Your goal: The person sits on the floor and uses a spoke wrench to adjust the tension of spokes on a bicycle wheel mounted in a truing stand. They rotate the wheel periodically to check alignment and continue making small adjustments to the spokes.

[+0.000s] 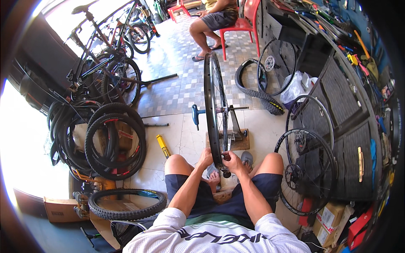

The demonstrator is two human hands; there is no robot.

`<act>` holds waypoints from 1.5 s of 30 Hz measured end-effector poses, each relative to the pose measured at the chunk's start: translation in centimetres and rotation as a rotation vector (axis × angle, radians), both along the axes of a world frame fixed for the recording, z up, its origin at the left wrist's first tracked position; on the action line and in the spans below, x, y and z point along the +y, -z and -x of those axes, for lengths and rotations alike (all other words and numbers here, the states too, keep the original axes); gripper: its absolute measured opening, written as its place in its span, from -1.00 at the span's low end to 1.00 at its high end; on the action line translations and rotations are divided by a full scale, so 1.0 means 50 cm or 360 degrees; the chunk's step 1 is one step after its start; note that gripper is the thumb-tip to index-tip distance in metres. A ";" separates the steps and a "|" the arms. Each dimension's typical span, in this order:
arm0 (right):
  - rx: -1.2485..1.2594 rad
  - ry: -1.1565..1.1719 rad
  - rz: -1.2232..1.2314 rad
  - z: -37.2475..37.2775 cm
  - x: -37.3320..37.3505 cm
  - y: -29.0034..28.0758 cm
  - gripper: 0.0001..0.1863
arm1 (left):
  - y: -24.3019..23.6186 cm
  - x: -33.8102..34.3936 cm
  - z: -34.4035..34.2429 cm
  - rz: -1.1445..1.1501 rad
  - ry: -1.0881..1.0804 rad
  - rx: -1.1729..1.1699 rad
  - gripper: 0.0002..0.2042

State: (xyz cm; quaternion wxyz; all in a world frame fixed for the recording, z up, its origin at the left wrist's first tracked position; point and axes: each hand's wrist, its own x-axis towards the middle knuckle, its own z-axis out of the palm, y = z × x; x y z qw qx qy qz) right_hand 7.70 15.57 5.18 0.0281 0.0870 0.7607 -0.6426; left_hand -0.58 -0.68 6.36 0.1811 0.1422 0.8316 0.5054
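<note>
A bare bicycle wheel (209,97) stands upright in front of me, its black rim without a tire. It is mounted by its axle on a metal stand (234,122) fixed to a wooden base (242,141). My left hand (205,157) is closed at the left side of the rim's lower part. On the other side my right hand (233,162) is closed, thumb and fingers pinched near the spokes. Whatever it pinches is too small to make out. A blue-handled tool (195,117) sticks out at the left of the hub.
Tires and wheels (114,145) are stacked at left, near bicycles (109,67). A yellow box (163,146) lies by my left knee. At right, wheels (306,168) lean against dark drawers (333,97). A loose tire (257,90) lies farther off, near a person (215,21) on a red chair (249,27).
</note>
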 end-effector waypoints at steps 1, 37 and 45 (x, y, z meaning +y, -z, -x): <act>-0.0029 -0.0019 -0.0081 -0.002 0.002 -0.013 -0.61 | 0.006 -0.003 0.004 0.0070 0.0059 0.0088 -0.83; -0.0049 -0.0011 -0.0199 0.004 0.001 0.017 -0.39 | 0.068 0.005 0.018 0.0323 -0.0011 0.0212 -0.67; -0.0050 0.0007 -0.0061 0.003 0.006 0.016 -0.48 | 0.018 0.009 0.012 0.0115 0.0253 0.0364 -0.55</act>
